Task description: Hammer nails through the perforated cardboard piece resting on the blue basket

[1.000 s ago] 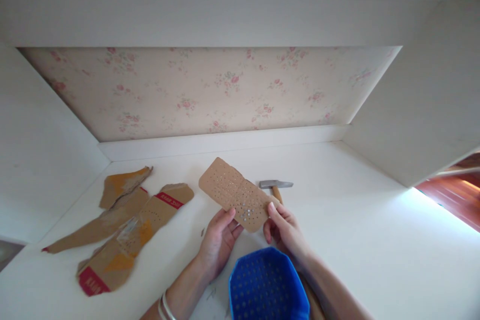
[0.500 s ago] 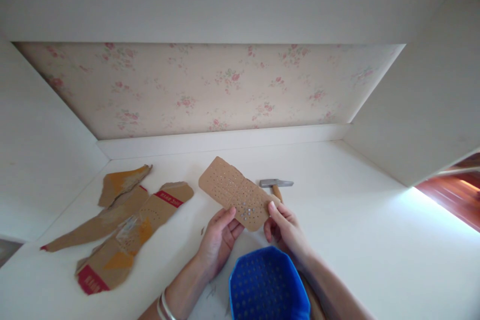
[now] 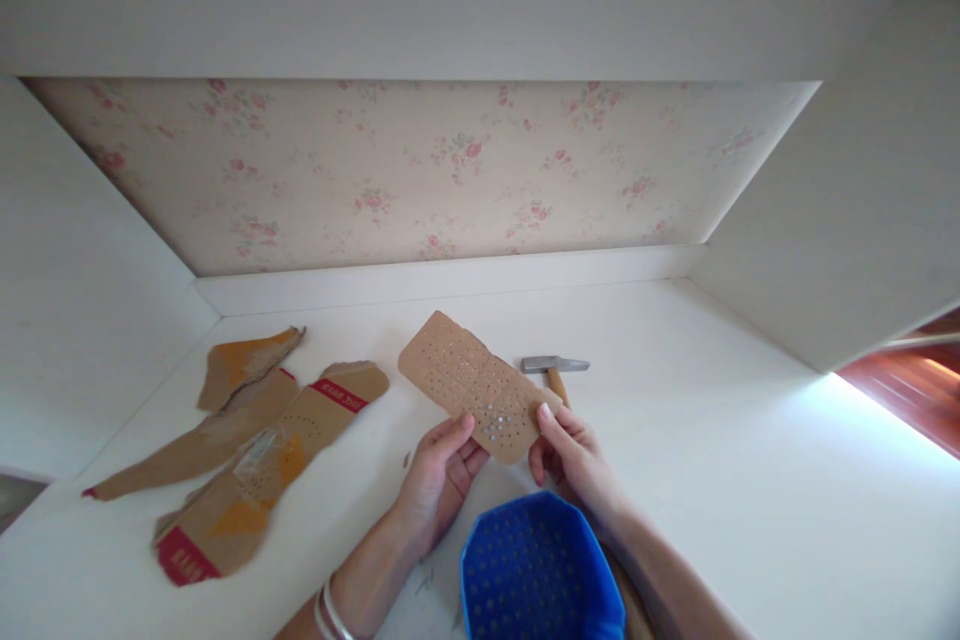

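Between my two hands is a brown piece of cardboard, tilted and pierced with many small holes. Several small grey nail heads show on its lower right part. My left hand pinches the lower left edge, thumb on top and fingers underneath. At the right end, my right hand grips the cardboard with its thumb on the face. A hammer with a metal head and wooden handle lies just behind my right hand, which hides part of the handle. Below both hands is a blue container with a dotted inside.
Torn cardboard pieces with red print and yellow tape lie on the white surface to the left. Small scraps lie near my left wrist. White panels rise on both sides, and flowered wallpaper covers the back.
The view has shifted very slightly. My hands and the cardboard keep the same pose, with no other visible movement.
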{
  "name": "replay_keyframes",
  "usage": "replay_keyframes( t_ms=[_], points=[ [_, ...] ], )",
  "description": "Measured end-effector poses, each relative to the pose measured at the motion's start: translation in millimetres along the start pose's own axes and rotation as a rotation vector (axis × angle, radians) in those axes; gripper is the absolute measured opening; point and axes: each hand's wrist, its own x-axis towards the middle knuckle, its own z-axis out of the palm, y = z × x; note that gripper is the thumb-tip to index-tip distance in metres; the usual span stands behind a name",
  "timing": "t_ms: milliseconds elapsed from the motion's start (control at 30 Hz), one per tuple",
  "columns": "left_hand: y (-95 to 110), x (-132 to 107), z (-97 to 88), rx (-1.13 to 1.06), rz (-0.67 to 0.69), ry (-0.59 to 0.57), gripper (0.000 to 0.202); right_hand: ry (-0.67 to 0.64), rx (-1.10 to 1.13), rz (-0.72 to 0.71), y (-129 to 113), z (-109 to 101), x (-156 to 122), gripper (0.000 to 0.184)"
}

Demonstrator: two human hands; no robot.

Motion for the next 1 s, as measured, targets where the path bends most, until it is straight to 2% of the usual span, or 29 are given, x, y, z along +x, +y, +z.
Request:
replay_keyframes(
  t_ms=[467, 700, 1000],
  points=[
    [1, -2, 3.5, 0.085, 0.022, 0.017, 0.026, 0.005, -0.108, -0.014, -1, -1, 1, 0.040],
    [1, -3, 7.7, 0.107, 0.101, 0.085, 0.027, 0.002, -0.159, -0.026, 0, -1, 2, 0.040],
    [1, -3, 5.7, 0.096, 0.055, 0.084, 0.026, -0.018, -0.181, -0.033, 2, -2, 2, 0.040]
  ],
)
